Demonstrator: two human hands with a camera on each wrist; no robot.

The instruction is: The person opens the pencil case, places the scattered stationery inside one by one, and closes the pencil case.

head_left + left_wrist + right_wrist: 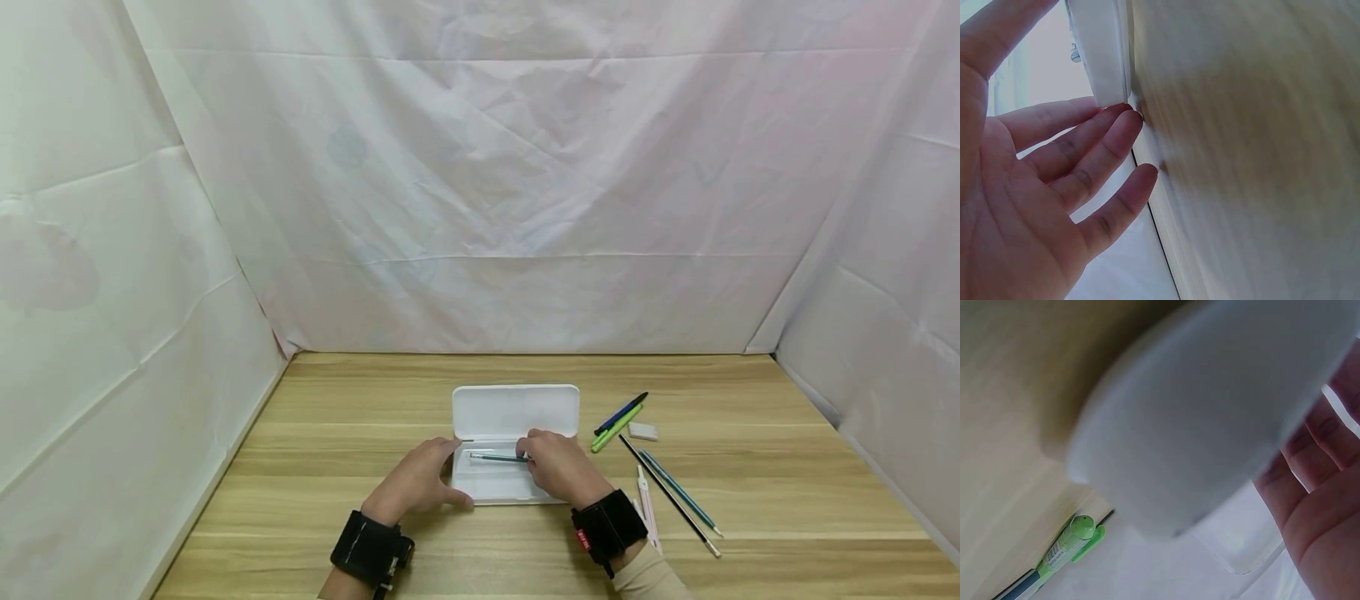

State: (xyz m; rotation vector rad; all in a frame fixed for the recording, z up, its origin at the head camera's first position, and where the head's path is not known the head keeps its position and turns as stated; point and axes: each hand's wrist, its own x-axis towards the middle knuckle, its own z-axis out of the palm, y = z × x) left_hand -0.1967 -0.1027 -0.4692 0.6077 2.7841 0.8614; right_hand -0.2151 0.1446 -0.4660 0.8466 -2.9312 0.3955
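Observation:
A white pencil case lies open on the table, its lid raised at the back. My left hand holds the case's left end, thumb at the front corner and fingertips at the back corner. In the left wrist view its fingers reach out to the case's corner. My right hand is over the right part of the case and pinches one end of a teal pencil, which points left across the tray. In the right wrist view the case wall hides the fingertips and the pencil.
Right of the case lie a blue pen, a green pen and a white eraser. Nearer are a black pencil, a blue pencil and a pale compass beside my right wrist. White cloth walls the table.

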